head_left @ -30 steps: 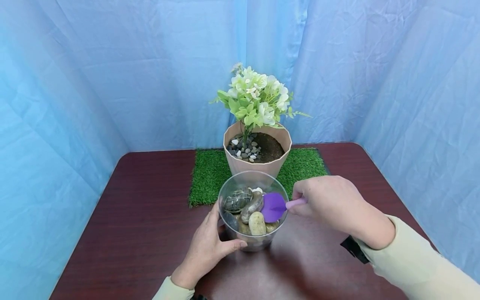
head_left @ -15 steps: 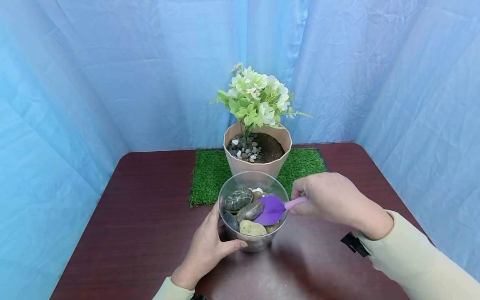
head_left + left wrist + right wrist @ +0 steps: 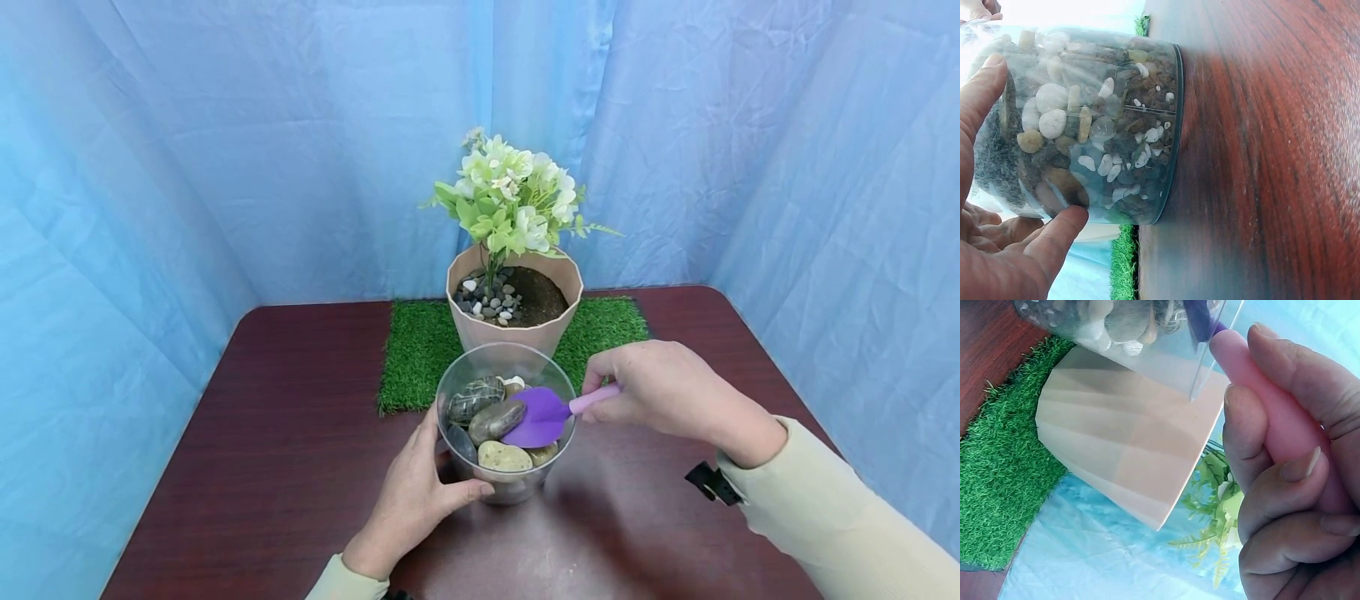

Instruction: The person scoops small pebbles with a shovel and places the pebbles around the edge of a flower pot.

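My left hand (image 3: 420, 483) grips the side of a clear plastic container (image 3: 517, 492), its thumb in front and fingers around the left wall. Inside lie several large stones, among them a dark veined one (image 3: 477, 398), a brown-grey one (image 3: 497, 422) and a yellowish one (image 3: 505, 456). Through the wall in the left wrist view, white pebbles (image 3: 1052, 123) and smaller stones show below. My right hand (image 3: 652, 392) holds a small trowel by its pink handle (image 3: 1285, 419). Its purple blade (image 3: 542, 417) sits inside the rim, against the brown-grey stone. The blade's tip is hidden.
Behind the container stands a beige flowerpot (image 3: 517, 333) with soil, pebbles and a white-flowered plant (image 3: 517, 192). The pot rests on an artificial grass mat (image 3: 420, 358) on the dark red table (image 3: 300, 433). Blue curtains (image 3: 337, 150) surround the table.
The trowel blade has shifted slightly left and its handle has risen a little. The brown-grey and yellowish stones have tipped to lie flatter. My left hand and the container have stayed put.
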`<state>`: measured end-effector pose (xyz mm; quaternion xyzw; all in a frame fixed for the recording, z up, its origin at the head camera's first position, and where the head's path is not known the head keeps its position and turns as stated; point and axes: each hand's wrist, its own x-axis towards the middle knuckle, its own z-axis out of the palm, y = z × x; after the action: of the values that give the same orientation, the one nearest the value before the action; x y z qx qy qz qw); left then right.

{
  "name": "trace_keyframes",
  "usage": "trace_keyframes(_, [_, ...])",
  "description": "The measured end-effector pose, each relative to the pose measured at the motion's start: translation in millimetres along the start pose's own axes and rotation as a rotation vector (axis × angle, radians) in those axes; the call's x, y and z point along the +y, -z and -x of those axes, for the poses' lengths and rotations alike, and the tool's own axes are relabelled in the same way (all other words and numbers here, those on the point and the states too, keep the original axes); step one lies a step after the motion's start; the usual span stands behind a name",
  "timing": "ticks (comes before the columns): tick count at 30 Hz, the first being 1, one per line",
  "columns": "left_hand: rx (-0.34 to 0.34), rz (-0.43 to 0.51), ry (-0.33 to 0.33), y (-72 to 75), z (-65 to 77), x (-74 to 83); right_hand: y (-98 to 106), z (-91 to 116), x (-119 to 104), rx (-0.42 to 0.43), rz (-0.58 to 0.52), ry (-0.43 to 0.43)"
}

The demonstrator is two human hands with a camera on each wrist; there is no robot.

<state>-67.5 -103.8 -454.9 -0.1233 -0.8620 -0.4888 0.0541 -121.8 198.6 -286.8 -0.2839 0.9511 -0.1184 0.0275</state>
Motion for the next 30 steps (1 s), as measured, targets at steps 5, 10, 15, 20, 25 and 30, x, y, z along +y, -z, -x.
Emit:
trace_keyframes(5, [-0.002,0.007,0.003,0.1,0.3,0.1,-1,1,2,0.003,-0.018,-0.002])
trace_keyframes(10, [-0.012,0.019,0.021,0.1,0.1,0.3,-3,1,4,0.006,-0.054,-0.003])
trace_keyframes(15, [-0.009,0.019,0.016,-0.3,-0.4,0.7,-6,1,7,0.008,-0.082,-0.013])
trace_keyframes(20, [-0.01,0.037,0.026,-0.7,-0.4,1.0,-12,0,8,-0.004,-0.122,-0.037])
trace_keyframes(25, [-0.01,0.039,0.028,-0.4,-0.3,1.6,-19,-3,8,0.001,-0.143,-0.037])
trace_keyframes(30, [-0.011,0.042,0.03,-0.8,-0.2,0.7,-24,-7,3,0.004,-0.17,-0.027])
